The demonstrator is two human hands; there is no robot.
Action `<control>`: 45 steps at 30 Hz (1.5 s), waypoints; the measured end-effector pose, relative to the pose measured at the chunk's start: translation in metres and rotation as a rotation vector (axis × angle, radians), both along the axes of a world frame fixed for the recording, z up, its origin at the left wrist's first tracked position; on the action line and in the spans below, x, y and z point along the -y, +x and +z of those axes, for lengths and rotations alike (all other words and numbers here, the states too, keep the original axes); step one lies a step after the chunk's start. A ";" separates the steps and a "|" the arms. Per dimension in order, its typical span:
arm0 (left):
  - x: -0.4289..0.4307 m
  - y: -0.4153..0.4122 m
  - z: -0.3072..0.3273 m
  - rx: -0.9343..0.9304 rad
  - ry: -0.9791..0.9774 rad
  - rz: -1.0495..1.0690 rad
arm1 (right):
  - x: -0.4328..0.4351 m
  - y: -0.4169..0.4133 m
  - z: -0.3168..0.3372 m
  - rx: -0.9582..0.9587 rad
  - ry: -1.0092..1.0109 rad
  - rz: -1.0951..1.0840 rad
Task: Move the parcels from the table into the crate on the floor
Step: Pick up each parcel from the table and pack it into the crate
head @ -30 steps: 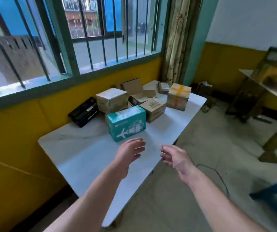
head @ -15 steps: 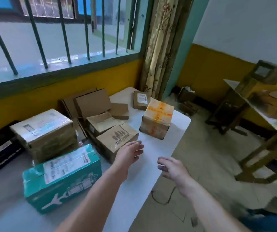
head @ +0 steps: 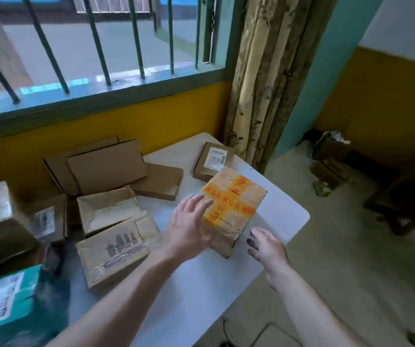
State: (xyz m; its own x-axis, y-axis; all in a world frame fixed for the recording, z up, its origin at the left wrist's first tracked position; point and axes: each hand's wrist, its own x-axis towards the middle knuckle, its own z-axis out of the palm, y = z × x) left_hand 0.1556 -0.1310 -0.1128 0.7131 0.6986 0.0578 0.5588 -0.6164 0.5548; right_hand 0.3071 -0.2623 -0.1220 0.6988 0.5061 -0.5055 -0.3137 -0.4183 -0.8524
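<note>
A brown parcel with a cross of orange tape (head: 236, 204) stands near the right end of the white table (head: 286, 216). My left hand (head: 189, 226) lies with straight fingers against the parcel's left side and top edge. To the parcel's right, my right hand (head: 264, 244) hovers open, a little apart from it. Further parcels crowd the table: a taped brown one (head: 116, 251), a flat box with a white label (head: 214, 160), a teal box (head: 8, 304) at the lower left. The crate is out of view.
Open and flat cardboard boxes (head: 106, 166) lean against the yellow wall under the barred window. A curtain (head: 269, 78) hangs at the table's far right corner. Bare floor lies to the right, with a dark wooden stand (head: 406, 196) and a cable (head: 259, 331) on the floor.
The view has closed in on the table's right end. Both hands have reached forward, the left now touching the orange-taped parcel and the right arriving beside it.
</note>
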 end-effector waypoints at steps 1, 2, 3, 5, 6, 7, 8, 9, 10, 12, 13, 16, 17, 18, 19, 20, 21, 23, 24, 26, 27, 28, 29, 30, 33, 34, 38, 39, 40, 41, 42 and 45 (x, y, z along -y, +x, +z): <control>0.000 0.012 -0.005 -0.100 0.085 -0.076 | -0.004 0.011 -0.003 -0.022 -0.001 0.011; 0.001 0.025 -0.010 -0.190 0.136 -0.132 | -0.008 0.023 -0.006 -0.046 0.002 0.030; 0.001 0.038 -0.017 -0.259 0.152 -0.163 | -0.013 0.034 -0.008 -0.070 0.004 0.056; 0.004 0.059 -0.028 -0.341 0.145 -0.169 | -0.023 0.052 -0.012 -0.117 0.016 0.114; 0.006 0.068 -0.032 -0.370 0.159 -0.149 | -0.027 0.059 -0.013 -0.132 0.027 0.145; 0.007 0.073 -0.036 -0.387 0.185 -0.117 | -0.031 0.065 -0.014 -0.143 0.039 0.172; 0.009 0.077 -0.039 -0.391 0.212 -0.084 | -0.034 0.069 -0.015 -0.146 0.049 0.193; 0.011 0.079 -0.042 -0.380 0.237 -0.057 | -0.037 0.073 -0.016 -0.144 0.055 0.206; 0.011 0.079 -0.043 -0.355 0.251 -0.039 | -0.039 0.076 -0.018 -0.141 0.056 0.212; 0.008 0.074 -0.042 -0.251 0.262 -0.013 | -0.041 0.081 -0.021 -0.112 0.042 0.221; 0.004 0.070 -0.040 -0.156 0.253 0.011 | -0.042 0.083 -0.023 -0.091 0.034 0.215; -0.012 0.055 -0.032 0.135 0.089 0.168 | -0.046 0.086 -0.025 -0.032 -0.020 0.184; -0.017 0.048 -0.028 0.205 -0.009 0.252 | -0.046 0.084 -0.023 -0.032 -0.031 0.195; -0.022 0.040 -0.023 0.276 -0.122 0.340 | -0.048 0.080 -0.021 -0.048 -0.029 0.218; -0.026 0.032 -0.021 0.385 -0.265 0.421 | -0.051 0.074 -0.018 -0.075 -0.014 0.248; -0.031 0.024 -0.023 0.541 -0.419 0.505 | -0.056 0.068 -0.014 -0.102 0.015 0.280; -0.034 0.017 -0.027 0.679 -0.542 0.603 | -0.061 0.061 -0.010 -0.114 0.045 0.318; -0.036 0.006 -0.036 0.765 -0.702 0.735 | -0.073 0.046 -0.004 -0.107 0.112 0.376; -0.035 0.004 -0.039 0.731 -0.725 0.739 | -0.077 0.039 0.000 -0.113 0.148 0.383; -0.032 0.004 -0.043 0.682 -0.721 0.739 | -0.083 0.027 0.005 -0.098 0.197 0.380; -0.031 0.004 -0.041 0.689 -0.735 0.757 | -0.086 0.023 0.007 -0.073 0.214 0.378; -0.032 0.004 -0.038 0.710 -0.758 0.791 | -0.088 0.020 0.009 -0.038 0.225 0.381; -0.032 0.004 -0.034 0.733 -0.786 0.820 | -0.091 0.018 0.011 0.004 0.227 0.383; -0.033 0.003 -0.030 0.749 -0.818 0.836 | -0.094 0.016 0.015 0.052 0.228 0.383; -0.036 -0.003 -0.017 0.725 -1.010 0.778 | -0.099 0.010 0.027 0.297 0.236 0.456; -0.036 -0.003 -0.011 0.729 -1.106 0.742 | -0.099 0.007 0.032 0.420 0.217 0.520; -0.035 0.002 -0.007 0.861 -1.253 0.743 | -0.095 -0.018 0.047 0.900 0.209 0.725; -0.034 0.002 -0.009 0.894 -1.227 0.749 | -0.094 -0.026 0.050 0.971 0.263 0.761; -0.032 0.002 -0.010 0.919 -1.197 0.762 | -0.093 -0.030 0.053 1.030 0.322 0.785; -0.031 0.000 -0.011 0.939 -1.178 0.772 | -0.094 -0.032 0.056 1.079 0.380 0.783; -0.030 -0.002 -0.011 0.964 -1.174 0.787 | -0.096 -0.031 0.059 1.115 0.432 0.753; -0.029 -0.007 -0.009 1.039 -1.172 0.859 | -0.104 -0.016 0.069 1.079 0.461 0.597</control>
State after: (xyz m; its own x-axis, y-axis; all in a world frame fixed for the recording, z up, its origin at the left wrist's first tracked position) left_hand 0.1484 -0.1020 -0.1221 0.1608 0.8202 -0.5490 -0.3509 0.5674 0.7450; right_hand 0.2912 -0.1579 -0.0534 0.2500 0.8501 0.4635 0.7408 0.1403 -0.6569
